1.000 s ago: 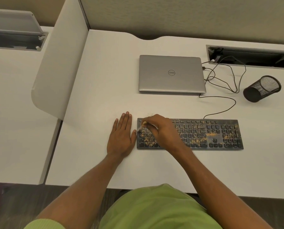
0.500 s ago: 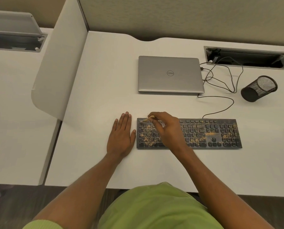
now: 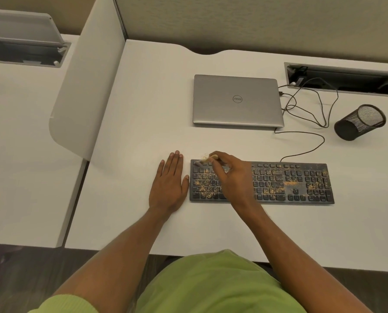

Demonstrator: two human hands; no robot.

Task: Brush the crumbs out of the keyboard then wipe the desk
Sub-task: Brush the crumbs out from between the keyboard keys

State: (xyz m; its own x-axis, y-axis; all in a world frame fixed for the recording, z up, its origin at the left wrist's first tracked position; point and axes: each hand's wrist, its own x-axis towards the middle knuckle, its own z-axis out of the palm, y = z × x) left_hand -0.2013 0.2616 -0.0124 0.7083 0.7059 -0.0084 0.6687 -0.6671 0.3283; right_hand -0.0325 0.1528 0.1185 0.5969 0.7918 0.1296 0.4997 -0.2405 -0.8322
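Head view: the right grip (image 3: 232,177) pinches a small brush (image 3: 207,159). Thumb and fingers curl round its pale handle, and its blurred tip points left over the far left corner of the keyboard (image 3: 267,175). The dark keyboard lies on the counter (image 3: 143,109) directly under this grip and runs well out to its right. Orange crumbs (image 3: 291,183) speckle the keys below the grip and to its right, and a few specks lie on the counter just beyond the brush tip.

The left grip (image 3: 169,186) rests palm down on the counter just left of the right grip, fingers straight and pressed together. Its thumb is just beside the keyboard's left edge; whether they touch cannot be told.

Beyond the right grip and well apart from it sits a closed silver laptop (image 3: 237,109). Farther right a black mesh cup (image 3: 357,123) lies tipped on its side. A thin cable (image 3: 310,141) loops from the keyboard's far edge toward the laptop.
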